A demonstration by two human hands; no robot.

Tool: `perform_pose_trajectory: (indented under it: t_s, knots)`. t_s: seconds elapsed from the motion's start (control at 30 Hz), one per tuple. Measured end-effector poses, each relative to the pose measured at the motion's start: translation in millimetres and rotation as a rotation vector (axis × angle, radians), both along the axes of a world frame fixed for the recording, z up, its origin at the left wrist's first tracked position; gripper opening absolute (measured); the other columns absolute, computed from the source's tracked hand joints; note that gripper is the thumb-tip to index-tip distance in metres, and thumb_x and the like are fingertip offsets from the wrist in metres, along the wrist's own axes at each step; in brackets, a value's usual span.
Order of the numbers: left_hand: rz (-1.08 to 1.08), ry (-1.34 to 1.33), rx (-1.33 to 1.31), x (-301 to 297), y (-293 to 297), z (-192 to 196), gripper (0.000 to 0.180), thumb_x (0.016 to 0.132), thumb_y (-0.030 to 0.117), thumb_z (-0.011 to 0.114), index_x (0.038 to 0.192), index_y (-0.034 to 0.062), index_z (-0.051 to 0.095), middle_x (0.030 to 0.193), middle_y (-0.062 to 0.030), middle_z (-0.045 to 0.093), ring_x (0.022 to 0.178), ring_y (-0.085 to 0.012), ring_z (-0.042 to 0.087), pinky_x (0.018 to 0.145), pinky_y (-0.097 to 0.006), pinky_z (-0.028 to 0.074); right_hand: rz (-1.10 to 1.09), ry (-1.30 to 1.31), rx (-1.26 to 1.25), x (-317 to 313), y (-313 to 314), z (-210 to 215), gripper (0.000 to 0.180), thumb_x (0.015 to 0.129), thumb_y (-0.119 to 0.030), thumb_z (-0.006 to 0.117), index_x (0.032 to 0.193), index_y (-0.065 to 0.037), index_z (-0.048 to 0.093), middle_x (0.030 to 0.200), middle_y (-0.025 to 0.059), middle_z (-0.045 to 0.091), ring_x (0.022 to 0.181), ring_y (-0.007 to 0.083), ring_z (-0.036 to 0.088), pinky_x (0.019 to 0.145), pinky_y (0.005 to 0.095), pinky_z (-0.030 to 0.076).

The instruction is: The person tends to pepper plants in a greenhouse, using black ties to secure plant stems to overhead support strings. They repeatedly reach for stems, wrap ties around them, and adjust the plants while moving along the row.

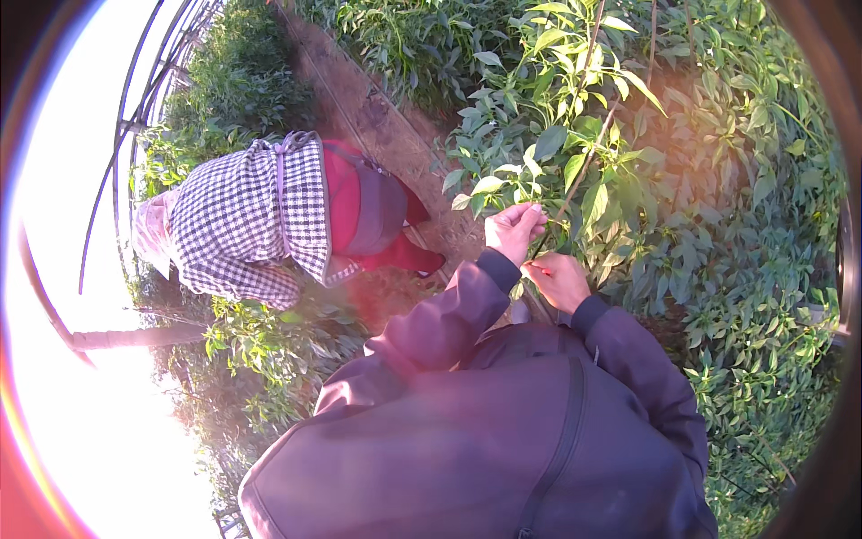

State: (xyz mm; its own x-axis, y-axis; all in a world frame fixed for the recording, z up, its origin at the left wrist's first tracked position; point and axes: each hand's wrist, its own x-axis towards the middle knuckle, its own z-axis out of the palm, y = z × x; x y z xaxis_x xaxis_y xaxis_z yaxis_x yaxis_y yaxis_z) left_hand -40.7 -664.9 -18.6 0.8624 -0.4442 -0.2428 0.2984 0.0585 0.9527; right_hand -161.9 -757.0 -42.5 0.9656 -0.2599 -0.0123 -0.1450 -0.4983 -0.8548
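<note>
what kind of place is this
Most likely a greenhouse or polytunnel growing a leafy crop. Curved metal hoops arch overhead, rows of leafy green plants flank a dirt path, and both hands, left hand and right hand, work at a stem.

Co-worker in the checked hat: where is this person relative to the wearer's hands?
In the head view the co-worker bends over the dirt path, left of the left hand and right hand at the leafy plant.
</note>
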Motion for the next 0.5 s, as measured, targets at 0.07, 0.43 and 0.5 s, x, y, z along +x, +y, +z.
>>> perform_pose_trajectory:
  t_s: [0.07, 0.43, 0.5]
  knots:
    - [-0.006, 0.060, -0.036, -7, -2, -2, 0.028, 0.101, 0.026, 0.070, 0.109, -0.0002, 0.073, 0.084, -0.0051, 0.074, 0.069, -0.0089, 0.065, 0.065, -0.024, 0.053, 0.009, 0.071, -0.049, 9, 2, -1, 0.022, 0.088, -0.031, 0.070, 0.089, -0.011, 0.079, 0.077, 0.0194, 0.070, 0.076, 0.0402, 0.069, 0.067, 0.0492, 0.053]
    - [0.039, 0.001, -0.021, -14, 0, -6, 0.022, 0.101, 0.021, 0.070, 0.109, -0.0002, 0.072, 0.064, 0.0054, 0.058, 0.052, -0.0004, 0.045, 0.046, -0.021, 0.034, -0.159, -0.195, 0.083, -5, -1, 51, 0.014, 0.084, -0.017, 0.075, 0.094, -0.007, 0.079, 0.080, 0.0112, 0.071, 0.065, 0.0281, 0.069, 0.063, 0.0371, 0.055]
    - [0.003, 0.035, -0.048, -14, 3, -8, 0.021, 0.101, 0.018, 0.070, 0.110, -0.0008, 0.072, 0.074, 0.0025, 0.065, 0.060, -0.0023, 0.054, 0.053, -0.022, 0.042, -0.146, -0.373, 0.049, -9, -8, 66, 0.016, 0.085, -0.014, 0.077, 0.099, -0.006, 0.077, 0.078, 0.0056, 0.068, 0.059, 0.0204, 0.064, 0.055, 0.0314, 0.050]
